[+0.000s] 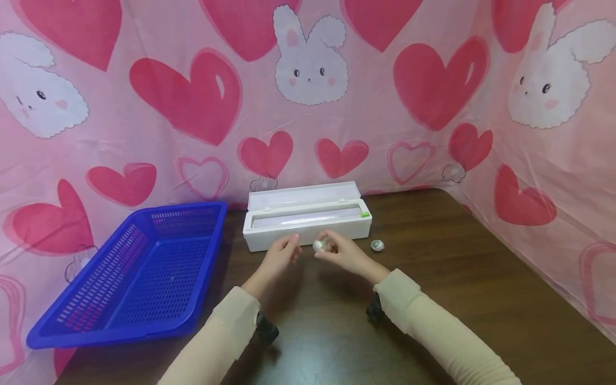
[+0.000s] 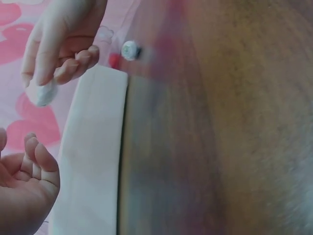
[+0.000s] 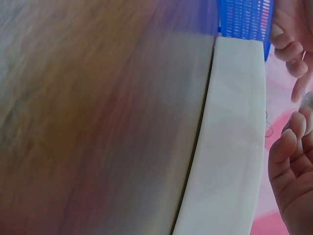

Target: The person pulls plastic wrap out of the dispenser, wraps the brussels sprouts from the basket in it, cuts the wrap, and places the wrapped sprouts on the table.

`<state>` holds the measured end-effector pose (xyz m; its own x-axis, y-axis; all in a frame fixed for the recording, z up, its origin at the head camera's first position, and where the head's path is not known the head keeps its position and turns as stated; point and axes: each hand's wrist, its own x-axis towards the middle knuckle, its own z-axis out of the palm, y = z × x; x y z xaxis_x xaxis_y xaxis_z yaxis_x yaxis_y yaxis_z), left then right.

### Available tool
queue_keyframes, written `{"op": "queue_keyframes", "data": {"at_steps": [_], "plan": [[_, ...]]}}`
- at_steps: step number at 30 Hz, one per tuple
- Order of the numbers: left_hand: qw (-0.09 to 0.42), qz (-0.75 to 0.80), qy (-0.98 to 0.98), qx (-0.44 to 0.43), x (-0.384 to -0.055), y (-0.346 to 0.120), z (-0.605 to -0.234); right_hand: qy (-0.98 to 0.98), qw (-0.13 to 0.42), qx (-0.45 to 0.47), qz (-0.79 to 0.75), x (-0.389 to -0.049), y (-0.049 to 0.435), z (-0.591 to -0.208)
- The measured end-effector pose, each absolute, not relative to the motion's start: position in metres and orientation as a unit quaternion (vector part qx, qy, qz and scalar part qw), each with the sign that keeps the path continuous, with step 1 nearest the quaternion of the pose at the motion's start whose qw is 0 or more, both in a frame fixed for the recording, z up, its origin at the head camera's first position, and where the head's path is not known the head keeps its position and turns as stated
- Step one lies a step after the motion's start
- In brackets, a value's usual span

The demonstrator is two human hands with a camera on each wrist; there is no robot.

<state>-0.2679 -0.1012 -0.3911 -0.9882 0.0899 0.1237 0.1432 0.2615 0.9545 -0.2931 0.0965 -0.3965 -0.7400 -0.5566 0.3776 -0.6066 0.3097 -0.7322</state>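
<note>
My right hand (image 1: 344,253) pinches a small ball in shiny clear wrap (image 1: 319,246) between thumb and fingertips, in front of the white box. In the left wrist view this wrapped ball (image 2: 47,93) shows below the right fingertips. My left hand (image 1: 280,255) is just to its left, its fingers loosely bent, with nothing visible in them. A cling film dispenser (image 1: 308,235), white and long, stands behind both hands with its lid raised. Another wrapped ball (image 1: 377,245), whitish with green showing, lies on the table to the right of my right hand.
A large blue plastic basket (image 1: 192,299) with slotted sides stands on the left of the brown wooden table (image 1: 433,278). A green slider (image 1: 364,214) sits at the dispenser's right end. Pink cloth (image 1: 375,107) with hearts and rabbits hangs behind and along both sides.
</note>
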Motion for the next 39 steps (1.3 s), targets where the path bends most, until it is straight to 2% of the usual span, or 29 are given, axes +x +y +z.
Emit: {"op": "queue_keyframes", "data": {"at_steps": [12, 27, 34, 39], "plan": [[0.055, -0.576, -0.815, -0.042, -0.278, -0.119, -0.374, -0.829, 0.046, 0.333, 0.446, -0.307, 0.113, -0.405], [0.171, -0.521, -0.836, -0.014, -0.28, -0.129, -0.367, -0.849, 0.073, 0.293, 0.433, -0.316, 0.137, -0.408], [0.194, -0.493, -0.848, -0.016, -0.28, -0.131, -0.366, -0.859, 0.049, 0.265, 0.435, -0.321, 0.148, -0.411], [0.212, -0.473, -0.855, -0.011, -0.28, -0.131, -0.367, -0.867, 0.05, 0.253, 0.427, -0.324, 0.154, -0.415]]}}
